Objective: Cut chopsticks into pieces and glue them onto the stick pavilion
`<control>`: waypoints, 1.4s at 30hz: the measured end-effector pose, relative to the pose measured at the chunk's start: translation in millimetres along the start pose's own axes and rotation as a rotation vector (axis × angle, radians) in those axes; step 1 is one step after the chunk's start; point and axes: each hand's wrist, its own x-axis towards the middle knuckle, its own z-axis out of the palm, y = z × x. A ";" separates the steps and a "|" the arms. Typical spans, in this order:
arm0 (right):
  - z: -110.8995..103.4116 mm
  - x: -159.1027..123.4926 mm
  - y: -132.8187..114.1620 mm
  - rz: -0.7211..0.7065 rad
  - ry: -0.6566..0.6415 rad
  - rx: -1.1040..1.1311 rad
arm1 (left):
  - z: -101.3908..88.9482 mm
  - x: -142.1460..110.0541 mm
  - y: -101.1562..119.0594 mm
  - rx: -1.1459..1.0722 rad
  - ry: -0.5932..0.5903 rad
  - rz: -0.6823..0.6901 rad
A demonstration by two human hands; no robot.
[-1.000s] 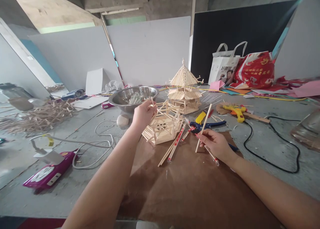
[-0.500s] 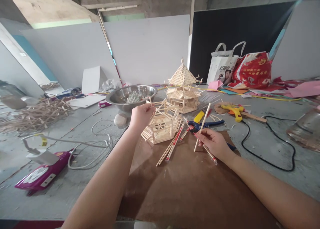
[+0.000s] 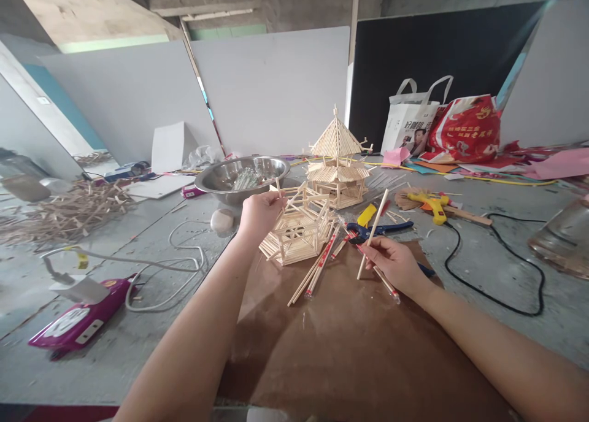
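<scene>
My left hand (image 3: 261, 213) is closed at the upper left corner of a half-built pavilion model (image 3: 301, 241) made of wooden sticks. A stick end (image 3: 278, 185) rises above its fingers; I cannot tell whether it is joined to the model. In a pinch, my right hand (image 3: 394, 264) holds a long wooden stick (image 3: 378, 218), tilted and apart from the model. Loose sticks (image 3: 304, 282) and red-and-clear wrapped sticks (image 3: 327, 254) lie between the hands. Blue-handled cutters (image 3: 391, 228) lie just behind my right hand, partly hidden by it.
Behind stands a roofed stick pavilion (image 3: 337, 164), beside a steel bowl (image 3: 221, 186). A yellow glue gun (image 3: 432, 206) with a black cord lies right, near a glass vessel (image 3: 564, 238). A purple power strip (image 3: 83, 318) sits left. Brown sheet (image 3: 350, 354) covers the front.
</scene>
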 end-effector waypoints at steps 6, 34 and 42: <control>-0.4 -1.4 -4.3 -0.007 0.010 -0.039 | 0.4 0.8 -1.8 -0.013 0.002 -0.011; -2.0 -0.6 -2.9 -0.010 0.002 -0.041 | -0.5 1.1 -1.6 -0.032 -0.020 0.004; -1.8 -0.9 -3.5 -0.004 0.007 -0.030 | -1.5 1.1 -1.2 -0.031 -0.032 0.005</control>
